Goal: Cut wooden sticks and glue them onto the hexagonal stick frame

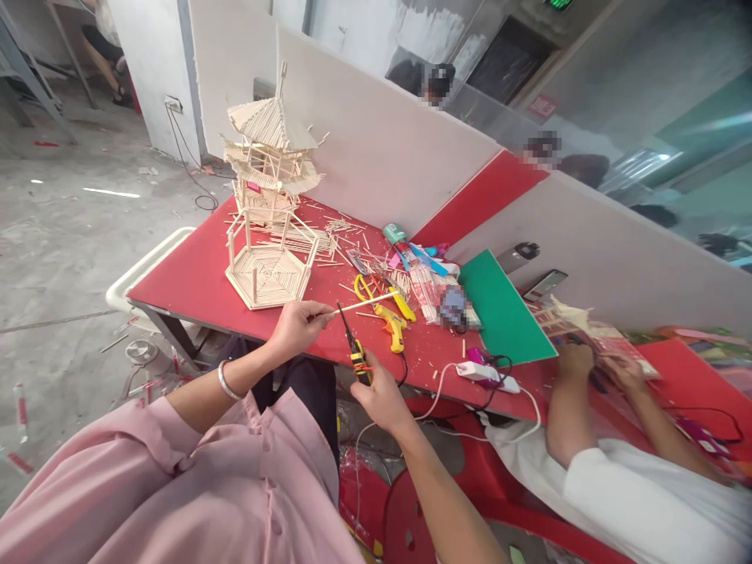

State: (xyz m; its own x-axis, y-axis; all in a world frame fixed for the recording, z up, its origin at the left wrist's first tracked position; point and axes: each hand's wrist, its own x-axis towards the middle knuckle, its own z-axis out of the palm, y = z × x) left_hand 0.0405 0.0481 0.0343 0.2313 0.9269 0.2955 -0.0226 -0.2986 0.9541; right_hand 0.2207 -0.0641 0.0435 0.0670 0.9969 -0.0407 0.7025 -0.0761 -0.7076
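Note:
My left hand point(297, 325) pinches a thin wooden stick point(364, 304) that points right over the red table point(193, 274). My right hand point(379, 395) grips a small black-and-yellow tool with a pointed tip point(354, 348), its tip close to the stick. A tall pagoda model built of wooden sticks point(270, 196) stands at the table's far left, just beyond my left hand. My sleeves are pink and a silver bangle point(225, 381) sits on my left wrist.
Yellow scissors point(388, 309), loose sticks, packets and a green board point(499, 309) lie mid-table. A white power strip point(487, 374) with cables sits at the front edge. Another person's hands point(593, 364) work at the right. White partition panels back the table; a red stool is below.

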